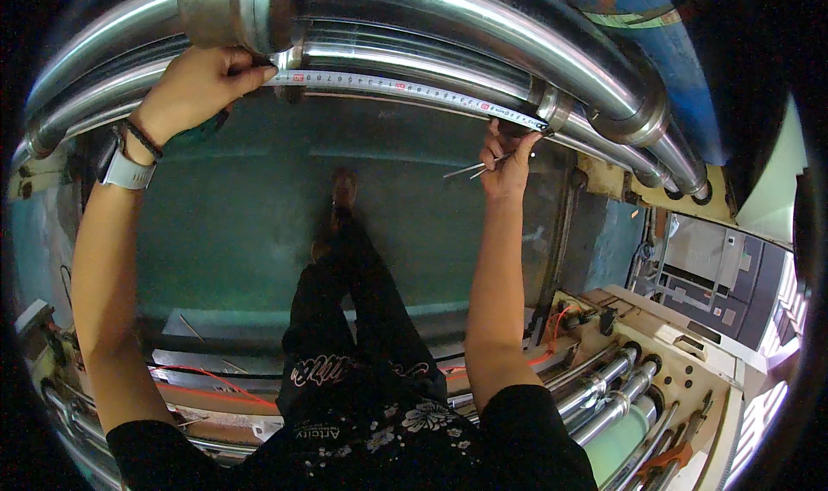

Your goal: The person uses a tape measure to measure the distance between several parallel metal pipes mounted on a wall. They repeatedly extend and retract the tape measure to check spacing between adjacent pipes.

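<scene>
A white tape measure blade [388, 84] with black and red markings is stretched along the polished metal rollers, between my two hands. My left hand [203, 85] pinches the blade's left part beside a collar; something dark green partly shows beneath that hand. At the blade's right end, my right hand [509, 159] is closed with thumb and fingers against it, just below a metal ring [554, 110] on the shaft. Two thin metal rods [466, 172] stick out leftward from the right hand's fingers; their other ends are hidden. A watch and dark bracelet are on my left wrist.
A large roller [457, 8] with thick collars [228, 12] curves across the top. My legs stand on a dark green floor [250, 206] between machine frames. More rollers [604, 387] and orange cords [216, 383] lie behind me. A grey cabinet [711, 258] stands at right.
</scene>
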